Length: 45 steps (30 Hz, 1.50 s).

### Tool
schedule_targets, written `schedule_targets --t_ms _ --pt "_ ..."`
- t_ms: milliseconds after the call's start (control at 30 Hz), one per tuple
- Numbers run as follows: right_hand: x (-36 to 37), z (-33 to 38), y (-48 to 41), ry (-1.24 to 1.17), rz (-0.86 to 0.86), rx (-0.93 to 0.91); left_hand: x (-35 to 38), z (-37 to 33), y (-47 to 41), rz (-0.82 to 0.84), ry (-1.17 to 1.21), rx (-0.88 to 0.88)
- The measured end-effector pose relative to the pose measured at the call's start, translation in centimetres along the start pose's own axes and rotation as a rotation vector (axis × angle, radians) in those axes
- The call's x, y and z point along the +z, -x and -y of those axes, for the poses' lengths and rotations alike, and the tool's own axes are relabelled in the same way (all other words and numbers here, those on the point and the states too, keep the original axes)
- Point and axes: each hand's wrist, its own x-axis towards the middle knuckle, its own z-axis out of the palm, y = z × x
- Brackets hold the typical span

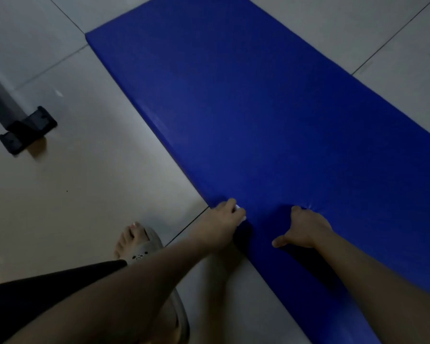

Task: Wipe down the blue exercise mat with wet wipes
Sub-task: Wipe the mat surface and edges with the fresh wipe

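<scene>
The blue mat is laid on tiled floor, with open tile along both long edges. At its near left edge a white wipe is clutched by the left hand; the mat is bunched in the curled right hand.

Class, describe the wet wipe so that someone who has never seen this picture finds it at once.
Find the big blue mat lying across the pale floor tiles and follow its left edge towards the camera. There the left hand grips a small crumpled wipe, the only white scrap against the blue.
</scene>
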Motion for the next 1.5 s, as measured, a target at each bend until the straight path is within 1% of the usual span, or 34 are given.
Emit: schedule_targets --t_ms 33,67,167,233,333,467,633,700,767,800,833,867,967,1033,1100,1200,1267,1300,1400,1500 --pt "0.0 0.0 0.0 0.0 -0.001 -0.003 -0.7 1.4 -0.5 -0.003 -0.015 -0.016" --pt "0.1 0.0 -0.1 -0.001 -0.002 -0.007 -1.6 3.1 -1.1 -0.051 -0.035 -0.06" --pt "0.1 -0.1 -0.2 -0.004 0.0 -0.01 -4.8 8.7 -3.0 -0.275 -0.105 -0.358" --pt "0.1 -0.2 -0.1 0.0 -0.006 -0.009 -6.7 11.1 -3.5 -0.37 -0.064 -0.499" --pt "0.1 -0.1 0.0 0.0 -0.015 -0.015 -6.5 10.1 -3.4 -0.398 0.047 -0.523" --pt "0.0 0.0 0.0 0.004 -0.011 -0.016 -2.8 4.9 -1.4 -0.296 0.149 -0.416" --pt "-0.3 0.2 -0.1 0.016 -0.003 -0.016 0.4 -1.3 0.9 -0.085 0.08 -0.102" --pt "-0.2 0.1 -0.1 0.01 -0.003 -0.011 0.6 -0.9 0.9 0.019 -0.01 0.024" --pt "-0.1 0.0 -0.2 0.01 -0.005 -0.011 -0.1 1.3 0.1 0.113 -0.132 0.127" --pt "-0.1 0.0 -0.2 0.011 -0.004 -0.013 -0.5 2.6 -0.4 0.113 -0.186 0.155" --pt "-0.1 -0.1 -0.2 0.014 -0.003 -0.018 -1.0 3.8 -1.0 0.079 -0.214 0.129" --pt "0.0 -0.1 -0.3 0.014 -0.001 -0.021 -1.7 5.0 -1.6 0.013 -0.228 0.062" --pt "0.1 -0.3 -0.3 0.005 -0.009 -0.026 -4.7 8.5 -3.9 -0.225 -0.233 -0.29" --pt "0.1 -0.3 -0.2 0.009 -0.016 -0.032 -6.3 10.0 -4.7 -0.33 -0.18 -0.468" --pt "0.1 -0.3 -0.2 0.014 -0.02 -0.035 -6.1 9.8 -4.7 -0.333 -0.134 -0.539" --pt "0.1 -0.2 -0.3 0.02 -0.014 -0.035 -3.5 6.7 -3.4 -0.318 -0.014 -0.564" --pt "0.0 -0.1 -0.2 0.022 -0.005 -0.031 -1.4 3.8 -2.0 -0.276 0.061 -0.526" --pt "-0.1 -0.1 -0.1 0.025 -0.005 -0.031 -0.4 2.3 -1.1 -0.266 0.1 -0.476" --pt "-0.3 0.0 0.2 0.032 -0.007 -0.037 2.2 -2.4 2.0 -0.236 0.2 -0.255" --pt "-0.3 -0.1 0.2 0.034 -0.022 -0.045 4.2 -4.8 4.0 -0.117 0.175 0.012"
